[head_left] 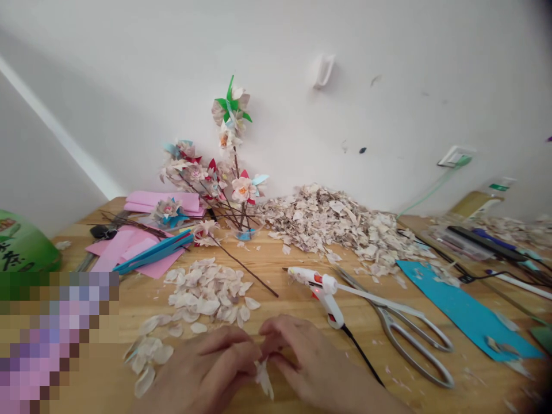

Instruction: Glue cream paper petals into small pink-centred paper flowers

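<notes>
Two bare hands, the left hand (202,368) and the right hand (311,363), meet at the fingertips above a honey-coloured wooden tabletop (297,322). Their fingers curl inward and close around the upper end of a pale cream petal-shaped flake (264,378), the lower end of which hangs free just below the grip. Which fingertips bear it is hidden by the hands themselves.

Directly ahead of and slightly left of the grip lies a loose scatter of cream-and-pink petal-shaped flakes (206,294). Farther ahead, a large heap of torn cream-and-brown flakes (328,221) rests against a white wall (345,92). To the right of the grip, near the right hand, stands a white hot glue gun (326,299) with a black cord (362,356). Beyond it lie long-handled silver scissors (409,339), and beyond those a flat turquoise card (461,307).

Well ahead of the grip, a small clear cup (245,234), blue at its base, holds thin dark stems bearing a cluster of pale paper flowers (230,167) with pink, green and blue accents. A single dark stem (248,271) lies on the table between this cup and the grip. Ahead and to the left are pink paper sheets (161,201) and turquoise strips (153,253). A pixelated patch (52,339) covers the lower left corner.
</notes>
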A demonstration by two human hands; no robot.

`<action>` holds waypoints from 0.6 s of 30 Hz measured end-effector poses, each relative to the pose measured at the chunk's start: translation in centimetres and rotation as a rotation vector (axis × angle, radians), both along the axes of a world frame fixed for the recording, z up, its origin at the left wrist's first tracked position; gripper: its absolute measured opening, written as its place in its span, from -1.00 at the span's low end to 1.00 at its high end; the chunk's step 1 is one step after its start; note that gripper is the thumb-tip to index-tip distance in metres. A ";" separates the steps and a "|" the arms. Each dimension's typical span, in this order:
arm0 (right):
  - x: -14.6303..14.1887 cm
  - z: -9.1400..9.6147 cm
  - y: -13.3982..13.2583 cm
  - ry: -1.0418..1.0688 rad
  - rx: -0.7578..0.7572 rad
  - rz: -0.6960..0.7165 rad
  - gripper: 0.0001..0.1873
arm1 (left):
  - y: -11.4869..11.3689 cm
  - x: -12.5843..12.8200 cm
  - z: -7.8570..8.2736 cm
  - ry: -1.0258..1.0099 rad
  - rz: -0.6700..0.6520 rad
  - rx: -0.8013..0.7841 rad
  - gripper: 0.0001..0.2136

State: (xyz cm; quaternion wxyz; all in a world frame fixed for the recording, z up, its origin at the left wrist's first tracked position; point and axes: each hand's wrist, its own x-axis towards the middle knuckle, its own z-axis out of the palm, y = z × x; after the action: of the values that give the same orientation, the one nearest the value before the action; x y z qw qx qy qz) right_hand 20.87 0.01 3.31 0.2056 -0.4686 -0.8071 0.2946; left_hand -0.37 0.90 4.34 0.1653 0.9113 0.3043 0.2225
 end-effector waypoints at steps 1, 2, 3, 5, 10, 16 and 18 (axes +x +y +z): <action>0.0 -0.1 0.0 -0.011 0.002 -0.008 -0.62 | 0.0 0.0 0.0 -0.001 -0.006 0.004 -0.83; 0.1 -0.2 0.0 -0.019 0.004 -0.017 -0.60 | 0.0 -0.1 0.0 0.000 -0.010 0.007 -0.80; 0.1 -0.3 0.0 -0.023 0.006 -0.023 -0.59 | 0.0 -0.1 0.0 0.003 -0.017 0.010 -0.75; 0.2 -0.5 0.0 -0.025 0.012 -0.030 -0.57 | 0.0 -0.2 0.0 0.009 -0.034 0.022 -0.66; 0.2 -0.6 0.0 -0.015 0.026 -0.008 -0.57 | -0.1 -0.4 -0.5 0.008 -0.009 0.024 -0.54; 0.2 -0.4 0.0 -0.008 0.021 0.000 -0.58 | -0.2 -0.7 -1.0 0.109 -0.037 0.096 -0.47; 0.2 -0.4 0.0 0.000 0.024 0.003 -0.58 | -0.2 -0.7 -1.1 0.135 -0.052 0.104 -0.45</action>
State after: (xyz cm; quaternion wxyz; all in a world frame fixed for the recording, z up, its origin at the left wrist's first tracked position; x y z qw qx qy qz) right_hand 21.04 0.03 2.94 0.2109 -0.4649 -0.8112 0.2851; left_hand -1.04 0.74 3.24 0.1026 0.9392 0.2792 0.1716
